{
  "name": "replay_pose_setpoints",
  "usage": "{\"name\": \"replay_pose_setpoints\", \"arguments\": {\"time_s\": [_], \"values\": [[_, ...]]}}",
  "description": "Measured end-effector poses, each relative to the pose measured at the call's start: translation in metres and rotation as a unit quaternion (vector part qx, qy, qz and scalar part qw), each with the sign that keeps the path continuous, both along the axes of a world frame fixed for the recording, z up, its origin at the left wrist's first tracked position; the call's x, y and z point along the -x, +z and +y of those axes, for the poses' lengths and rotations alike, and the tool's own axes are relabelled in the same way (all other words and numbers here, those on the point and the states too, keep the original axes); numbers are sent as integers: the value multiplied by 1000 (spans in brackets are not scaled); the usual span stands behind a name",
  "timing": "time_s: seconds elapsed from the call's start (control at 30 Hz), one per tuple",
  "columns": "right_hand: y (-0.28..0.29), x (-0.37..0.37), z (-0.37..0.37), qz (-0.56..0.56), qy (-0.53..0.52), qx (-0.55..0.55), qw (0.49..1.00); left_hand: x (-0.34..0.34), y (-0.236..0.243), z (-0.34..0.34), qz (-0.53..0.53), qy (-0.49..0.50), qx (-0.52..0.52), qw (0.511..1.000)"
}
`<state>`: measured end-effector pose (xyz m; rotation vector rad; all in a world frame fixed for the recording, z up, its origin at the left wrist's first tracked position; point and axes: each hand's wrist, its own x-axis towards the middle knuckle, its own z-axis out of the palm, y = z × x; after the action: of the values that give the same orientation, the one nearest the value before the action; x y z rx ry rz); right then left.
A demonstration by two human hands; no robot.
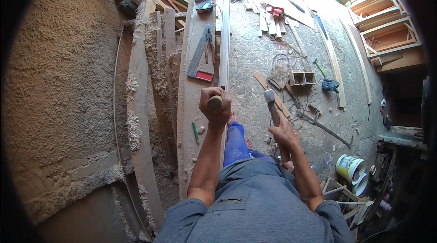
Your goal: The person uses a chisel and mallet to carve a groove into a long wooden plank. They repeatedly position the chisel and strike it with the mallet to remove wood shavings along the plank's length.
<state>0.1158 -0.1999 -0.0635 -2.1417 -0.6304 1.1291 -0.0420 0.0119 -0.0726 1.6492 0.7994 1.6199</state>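
Wooden handle (215,103) sits upright in the left hand (218,117), tight fist, mid-view, lower end hidden; right hand (286,134), at 4 o'clock from it, is wrapped round a hammer (272,108), head toward 11. Long pale strip (225,38) runs from the fist toward 12, red-handled square (198,57) at 11, green marker (195,132) at 7.

The hammer (275,113) paired smooth metal with wood; the tool handle (215,103) was matt wood; the wall (68,70) looked rough and matt.
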Motion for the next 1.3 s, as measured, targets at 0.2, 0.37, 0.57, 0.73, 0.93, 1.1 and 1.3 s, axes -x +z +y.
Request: {"name": "replay_pose_setpoints", "arguments": {"time_s": [0.2, 0.37, 0.57, 0.73, 0.93, 1.1, 1.3], "values": [[-58, -4, -74, -55, 20, 90, 994, -43, 17, 104, 82, -30, 53, 995], [-89, -6, -119, 75, -72, 140, 985, -4, 13, 1, -16, -36, 25, 999], [-127, -8, -148, 99, -97, 192, 971, -35, 14, 89, 65, -74, 110, 989], [-121, -4, -146, 102, -83, 174, 976, -120, 18, 201, 111, -154, 361, 913], [-119, -8, -127, 126, -58, 199, 970, -155, -37, 237, 220, -86, 430, 871], [-117, -12, -128, 80, -19, 176, 981, -136, -42, 234, 130, -349, 616, 694], [-132, -14, -136, 89, -48, 189, 977, -41, 63, 148, 315, -297, 202, 878]]}}
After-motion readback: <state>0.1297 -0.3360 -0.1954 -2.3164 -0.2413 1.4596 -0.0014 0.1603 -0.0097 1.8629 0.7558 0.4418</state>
